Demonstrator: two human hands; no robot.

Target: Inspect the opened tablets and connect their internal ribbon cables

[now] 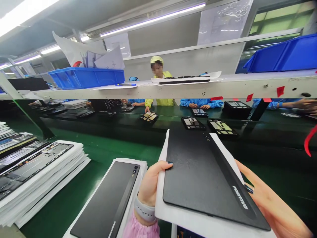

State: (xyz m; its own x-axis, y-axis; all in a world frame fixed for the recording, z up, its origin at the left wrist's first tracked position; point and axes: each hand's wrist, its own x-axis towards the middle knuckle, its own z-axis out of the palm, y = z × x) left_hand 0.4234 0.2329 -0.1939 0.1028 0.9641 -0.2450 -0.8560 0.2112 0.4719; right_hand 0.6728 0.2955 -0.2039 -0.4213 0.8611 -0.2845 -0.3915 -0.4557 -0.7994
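Note:
A black tablet (195,172), back side up with white "POSITIVO" lettering near its lower right, is held tilted in front of me over sheets of white paper (188,224). My left hand (151,183) grips its left edge, the thumb on the tablet's back and the fingers hidden beneath the paper. On the opposite edge, my right hand (267,195) is closed, with its thumb by the rim and other fingertips out of sight underneath. A second dark tablet (109,198) with two camera lenses lies back up on white paper, left of my left hand.
A stack of opened tablets interleaved with paper (49,172) stands on the green bench (99,148) at left. A white shelf (173,91) crosses ahead, bearing a blue bin (86,77). Beyond, opened tablets (221,127) lie along a dark conveyor, with co-workers (160,102) opposite.

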